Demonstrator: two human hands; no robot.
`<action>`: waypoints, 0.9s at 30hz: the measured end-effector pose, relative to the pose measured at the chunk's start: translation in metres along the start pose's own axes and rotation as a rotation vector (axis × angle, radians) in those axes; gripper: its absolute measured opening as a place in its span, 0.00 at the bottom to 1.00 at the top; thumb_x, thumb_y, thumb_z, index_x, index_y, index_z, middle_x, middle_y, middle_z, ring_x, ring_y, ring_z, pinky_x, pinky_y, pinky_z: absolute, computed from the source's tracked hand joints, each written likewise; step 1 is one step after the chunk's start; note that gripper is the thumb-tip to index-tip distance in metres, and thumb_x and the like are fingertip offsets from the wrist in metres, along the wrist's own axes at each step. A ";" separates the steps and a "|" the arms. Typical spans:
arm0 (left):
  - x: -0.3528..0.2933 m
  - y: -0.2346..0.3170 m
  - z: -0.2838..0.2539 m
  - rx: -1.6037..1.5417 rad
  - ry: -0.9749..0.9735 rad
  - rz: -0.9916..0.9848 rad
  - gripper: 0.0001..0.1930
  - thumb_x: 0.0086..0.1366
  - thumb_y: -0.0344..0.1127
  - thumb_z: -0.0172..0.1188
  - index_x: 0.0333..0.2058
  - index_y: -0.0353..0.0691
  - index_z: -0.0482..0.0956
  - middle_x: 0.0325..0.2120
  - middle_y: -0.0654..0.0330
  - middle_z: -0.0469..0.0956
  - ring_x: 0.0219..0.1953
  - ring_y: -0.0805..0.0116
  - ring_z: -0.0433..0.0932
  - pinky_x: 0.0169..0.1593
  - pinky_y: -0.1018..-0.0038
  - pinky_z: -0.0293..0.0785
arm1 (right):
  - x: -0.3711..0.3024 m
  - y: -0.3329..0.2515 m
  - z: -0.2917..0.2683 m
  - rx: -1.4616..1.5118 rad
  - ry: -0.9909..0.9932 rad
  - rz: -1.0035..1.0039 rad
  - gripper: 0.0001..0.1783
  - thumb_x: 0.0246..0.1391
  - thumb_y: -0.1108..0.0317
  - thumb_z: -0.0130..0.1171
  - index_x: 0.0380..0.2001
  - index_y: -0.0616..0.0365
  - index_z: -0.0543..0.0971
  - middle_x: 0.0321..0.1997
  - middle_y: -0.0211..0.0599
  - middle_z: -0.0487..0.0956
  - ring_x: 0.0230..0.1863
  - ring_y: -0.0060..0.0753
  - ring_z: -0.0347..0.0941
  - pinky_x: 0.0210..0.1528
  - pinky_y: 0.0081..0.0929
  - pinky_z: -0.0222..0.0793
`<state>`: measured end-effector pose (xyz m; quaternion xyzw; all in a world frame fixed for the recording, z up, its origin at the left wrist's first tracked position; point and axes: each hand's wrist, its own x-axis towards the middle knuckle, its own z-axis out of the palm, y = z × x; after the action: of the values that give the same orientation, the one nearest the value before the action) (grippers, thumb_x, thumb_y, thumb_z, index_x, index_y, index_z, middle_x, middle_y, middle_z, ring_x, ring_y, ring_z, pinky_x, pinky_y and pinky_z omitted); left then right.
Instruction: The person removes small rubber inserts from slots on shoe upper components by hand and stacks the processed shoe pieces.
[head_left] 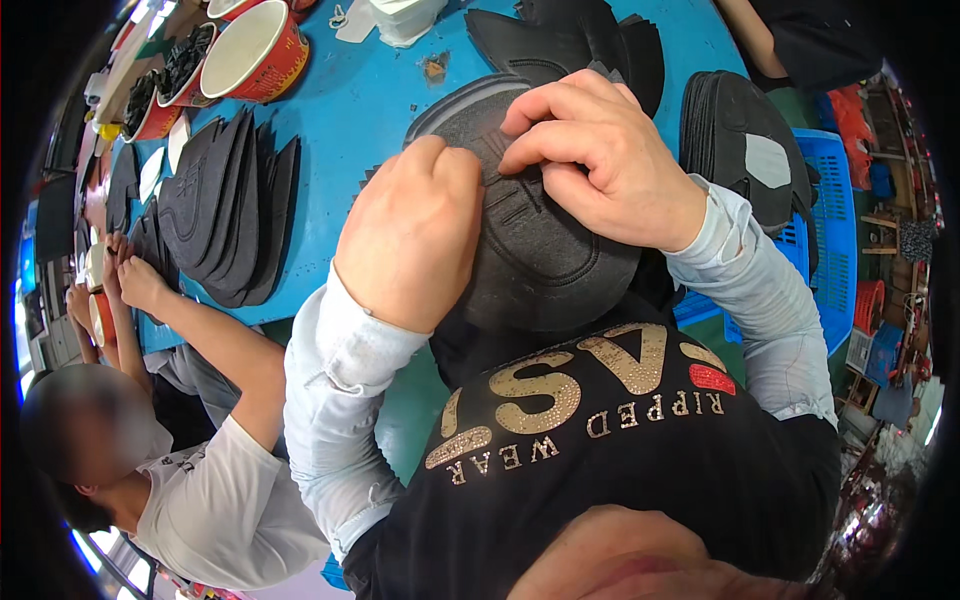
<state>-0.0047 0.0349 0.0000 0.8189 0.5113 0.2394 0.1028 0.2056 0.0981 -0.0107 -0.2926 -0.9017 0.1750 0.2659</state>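
In front of my chest lies a rounded black moulded piece with stitched-looking ridges and short raised lines. My left hand is closed over its left side, the knuckles up and the fingertips hidden beneath. From the right, my right hand bends over the middle of the piece. Its thumb and fingers are curled together at the raised lines, close to the left hand's fingers. Whatever is between the fingertips of either hand is too small or hidden to make out. Just beyond are more flat black pieces.
Stacked black pieces lie on the blue table at left, and another stack is at right over a blue plastic crate. Red-and-cream tubs stand at the far left. A co-worker works at left; another person's arm shows far right.
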 end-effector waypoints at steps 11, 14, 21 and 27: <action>-0.002 0.001 -0.002 -0.074 -0.038 -0.057 0.04 0.60 0.25 0.59 0.34 0.34 0.74 0.29 0.48 0.72 0.34 0.44 0.76 0.38 0.56 0.74 | -0.001 0.001 0.001 -0.061 0.007 -0.083 0.06 0.47 0.71 0.62 0.29 0.46 0.84 0.42 0.21 0.78 0.49 0.32 0.71 0.49 0.38 0.63; -0.003 0.001 -0.003 -0.088 -0.037 -0.065 0.04 0.60 0.25 0.60 0.34 0.34 0.74 0.29 0.48 0.72 0.34 0.44 0.76 0.38 0.56 0.74 | -0.002 0.000 0.004 -0.106 0.019 -0.137 0.05 0.47 0.69 0.63 0.29 0.46 0.83 0.43 0.21 0.78 0.48 0.32 0.71 0.48 0.37 0.63; -0.019 0.012 -0.001 0.039 0.042 -0.024 0.11 0.53 0.23 0.63 0.37 0.36 0.77 0.27 0.53 0.69 0.30 0.52 0.73 0.34 0.62 0.73 | -0.007 0.002 0.007 -0.207 0.039 -0.222 0.04 0.50 0.66 0.58 0.29 0.47 0.81 0.47 0.24 0.78 0.50 0.35 0.70 0.48 0.36 0.63; -0.031 0.012 0.003 0.177 0.086 0.047 0.22 0.48 0.24 0.64 0.46 0.37 0.81 0.28 0.59 0.67 0.28 0.62 0.70 0.32 0.69 0.71 | -0.007 0.004 0.007 -0.219 0.033 -0.226 0.04 0.50 0.67 0.58 0.29 0.46 0.81 0.47 0.24 0.78 0.51 0.35 0.70 0.48 0.36 0.63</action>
<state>-0.0051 0.0019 -0.0065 0.8255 0.5151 0.2306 0.0025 0.2082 0.0955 -0.0210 -0.2195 -0.9381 0.0398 0.2651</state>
